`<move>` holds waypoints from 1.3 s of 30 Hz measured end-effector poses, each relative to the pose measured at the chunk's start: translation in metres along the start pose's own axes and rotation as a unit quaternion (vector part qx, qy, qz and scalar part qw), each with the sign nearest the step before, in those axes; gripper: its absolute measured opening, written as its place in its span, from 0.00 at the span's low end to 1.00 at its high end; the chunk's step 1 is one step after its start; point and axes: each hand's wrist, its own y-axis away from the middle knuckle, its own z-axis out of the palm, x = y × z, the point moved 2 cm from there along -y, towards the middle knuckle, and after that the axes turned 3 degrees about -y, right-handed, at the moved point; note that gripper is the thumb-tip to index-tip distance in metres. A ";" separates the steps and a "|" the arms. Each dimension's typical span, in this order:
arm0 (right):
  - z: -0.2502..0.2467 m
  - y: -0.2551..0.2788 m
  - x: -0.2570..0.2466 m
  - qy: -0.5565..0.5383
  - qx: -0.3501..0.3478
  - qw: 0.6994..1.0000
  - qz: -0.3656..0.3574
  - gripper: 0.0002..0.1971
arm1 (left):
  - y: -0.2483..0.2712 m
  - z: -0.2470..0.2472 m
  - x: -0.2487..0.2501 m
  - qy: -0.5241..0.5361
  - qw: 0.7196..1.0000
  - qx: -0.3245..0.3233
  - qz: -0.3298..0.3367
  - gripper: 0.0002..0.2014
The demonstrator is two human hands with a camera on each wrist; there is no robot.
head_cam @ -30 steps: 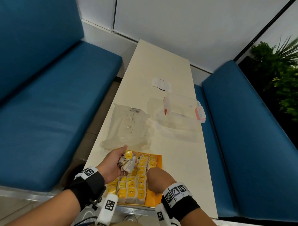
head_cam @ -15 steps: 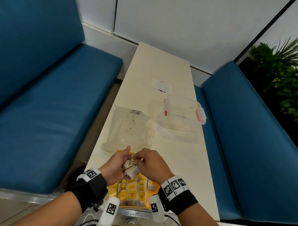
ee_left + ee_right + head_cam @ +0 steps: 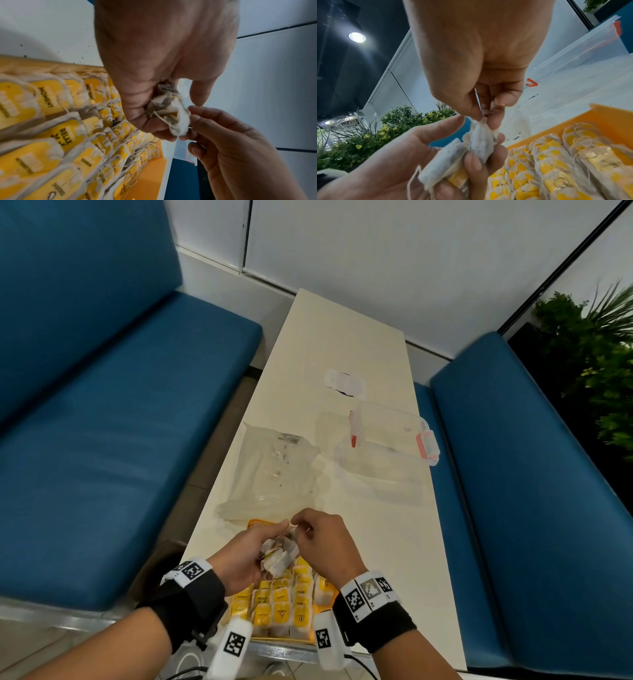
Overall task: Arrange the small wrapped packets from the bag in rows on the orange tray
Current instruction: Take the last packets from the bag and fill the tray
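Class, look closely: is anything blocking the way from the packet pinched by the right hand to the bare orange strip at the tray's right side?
Nothing visible: right hand pinches a white packet above the orange tray.

long cream counter (image 3: 346, 347) runs away from the camera between two blue padded benches, left bench (image 3: 113, 419) and right bench (image 3: 534, 481). clear plastic container (image 3: 383, 446) with red-pink clips sits on the right half of the counter, one clip (image 3: 427, 447) at its right end, a smaller red one (image 3: 353, 429) on its left side. further back, a small white wrapper (image 3: 345, 380) with a dark patch lies flat. white wall panels (image 3: 394, 258) behind. green plant (image 3: 596, 364) far right, beyond the right bench. ceiling light (image 3: 357, 37) shows in the right wrist view.
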 end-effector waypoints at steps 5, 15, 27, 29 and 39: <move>-0.003 -0.003 0.005 -0.023 0.035 0.999 0.004 0.09 | -0.002 0.000 0.001 -0.033 0.999 0.015 0.035 0.09; -0.011 -0.004 0.010 -0.058 -0.001 0.997 -0.047 0.15 | 0.000 -0.003 0.008 -0.053 0.998 0.036 0.009 0.08; -0.021 -0.005 0.020 -0.003 0.038 0.988 -0.151 0.06 | 0.002 -0.003 0.014 0.000 0.999 0.006 -0.041 0.11; -0.027 -0.006 0.020 -0.011 0.069 0.985 -0.155 0.05 | 0.001 -0.005 0.013 -0.005 0.999 0.013 -0.035 0.13; -0.058 -0.010 0.039 0.075 -0.037 0.997 0.005 0.06 | -0.001 -0.011 0.009 -0.035 0.999 0.039 -0.014 0.16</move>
